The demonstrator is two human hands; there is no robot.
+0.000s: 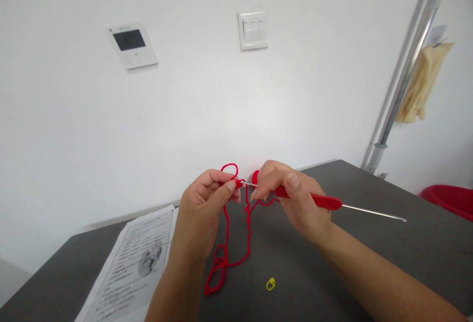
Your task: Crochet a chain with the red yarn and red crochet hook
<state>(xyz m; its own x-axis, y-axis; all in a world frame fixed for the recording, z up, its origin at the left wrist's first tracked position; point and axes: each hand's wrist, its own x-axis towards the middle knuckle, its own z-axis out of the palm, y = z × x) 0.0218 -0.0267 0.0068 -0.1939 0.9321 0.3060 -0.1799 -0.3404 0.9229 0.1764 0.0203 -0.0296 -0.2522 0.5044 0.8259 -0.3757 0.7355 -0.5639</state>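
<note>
My left hand (209,199) pinches a small piece of red crochet work (238,183) between thumb and fingers. Red yarn (248,233) loops up over those fingers and hangs down to a loose tangle on the table. A double-ended crochet hook (325,201) with a red handle lies in the closed fingers of my right hand (291,194). Its left metal tip meets the crochet work; whether it passes through a stitch is too small to tell. The other tip points right. Partly hidden behind my right hand is a red yarn ball (255,177).
A yellow stitch marker (271,284) lies on the dark table (310,282) near the front. Printed sheets (129,263) are at the left, partly covered by my left forearm. Behind stands a white wall; a metal pole (410,66) and red basin (449,201) are at right.
</note>
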